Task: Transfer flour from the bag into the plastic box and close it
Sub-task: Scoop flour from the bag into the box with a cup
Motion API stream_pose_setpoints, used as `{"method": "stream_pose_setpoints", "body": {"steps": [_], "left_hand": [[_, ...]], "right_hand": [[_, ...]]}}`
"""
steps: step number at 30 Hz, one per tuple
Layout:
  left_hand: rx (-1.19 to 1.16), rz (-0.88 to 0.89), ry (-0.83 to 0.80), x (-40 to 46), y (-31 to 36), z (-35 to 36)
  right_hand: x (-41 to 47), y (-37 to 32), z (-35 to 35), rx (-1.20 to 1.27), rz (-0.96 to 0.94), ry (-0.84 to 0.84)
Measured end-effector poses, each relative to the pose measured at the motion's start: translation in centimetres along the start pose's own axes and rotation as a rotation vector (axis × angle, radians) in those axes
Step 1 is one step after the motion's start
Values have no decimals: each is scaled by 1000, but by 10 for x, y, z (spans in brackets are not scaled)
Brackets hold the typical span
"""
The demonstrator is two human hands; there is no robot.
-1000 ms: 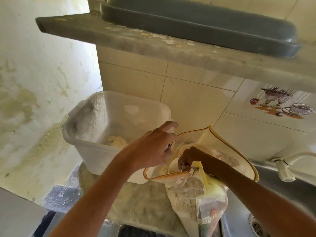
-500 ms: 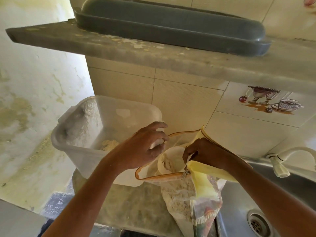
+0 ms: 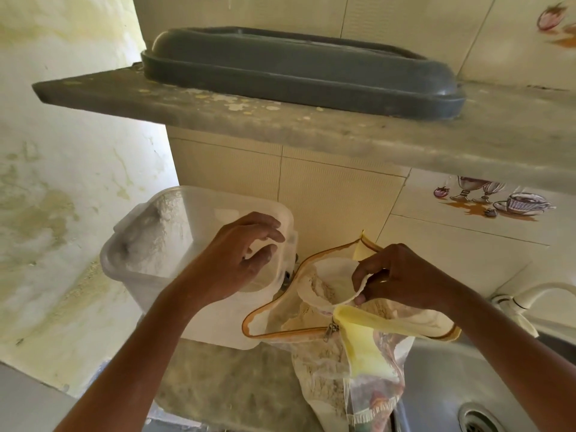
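Right hand [image 3: 402, 277] pinches the rim of the white inner flour bag [image 3: 318, 289], which sits inside an open orange-trimmed clear zip pouch [image 3: 280, 325] at 5 o'clock. Left hand [image 3: 240, 258], fingers loose and holding nothing, hovers over the open translucent plastic box [image 3: 149, 244] at 9 o'clock. Dark grey plastic lid [image 3: 299, 70] lies on the stone shelf [image 3: 405, 138] at 12.

Soft daylight from left; wide-angle edge bending; slight blur.

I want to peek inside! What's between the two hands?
In the head view, the bag's open orange-edged mouth, flour inside, lies between the left hand and right hand.
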State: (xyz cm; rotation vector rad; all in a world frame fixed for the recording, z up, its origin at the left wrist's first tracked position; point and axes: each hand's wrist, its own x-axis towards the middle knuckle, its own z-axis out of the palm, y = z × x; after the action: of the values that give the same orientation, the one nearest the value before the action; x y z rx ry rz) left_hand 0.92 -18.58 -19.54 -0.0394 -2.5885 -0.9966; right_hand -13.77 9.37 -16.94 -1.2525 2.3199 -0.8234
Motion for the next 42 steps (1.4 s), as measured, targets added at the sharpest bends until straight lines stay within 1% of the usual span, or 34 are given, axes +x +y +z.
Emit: {"method": "stream_pose_setpoints", "body": {"steps": [7,13,17,20,23,28,30,32,35,39,40,41,42], "left_hand": [[39,-11,56,-4,-4,-12],[37,-22,106,-9,-11,-20],[50,-41,151,-13,-19,-29],[55,-66,205,-18,-30,-42],[93,-127,282,-27,-46,-57],[138,-215,387,-42,-74,-81],[178,-242,409,-45,-85,-90],[189,-246,436,-44,-94,-95],[196,-274,435,-44,-100,-93],[222,-318,413,-44,-102,-89],[223,-326,413,-45,-102,-90],[219,-334,414,-45,-101,-89],[219,-344,417,-45,-100,-90]], "right_hand": [[-9,2,-17,74,4,18],[-11,4,-30,113,-35,51],[-11,-1,-36,149,-55,29],[-9,-10,-36,176,-115,11],[-1,-23,-34,226,-167,-7],[29,-53,-22,272,-255,-8],[48,-63,-14,231,-262,-28],[67,-74,-2,154,-283,-82],[96,-91,18,54,-284,-129],[133,-102,48,-183,-304,-90],[141,-105,56,-249,-303,-103],[146,-106,62,-311,-300,-140],[150,-110,70,-372,-299,-212]]}}
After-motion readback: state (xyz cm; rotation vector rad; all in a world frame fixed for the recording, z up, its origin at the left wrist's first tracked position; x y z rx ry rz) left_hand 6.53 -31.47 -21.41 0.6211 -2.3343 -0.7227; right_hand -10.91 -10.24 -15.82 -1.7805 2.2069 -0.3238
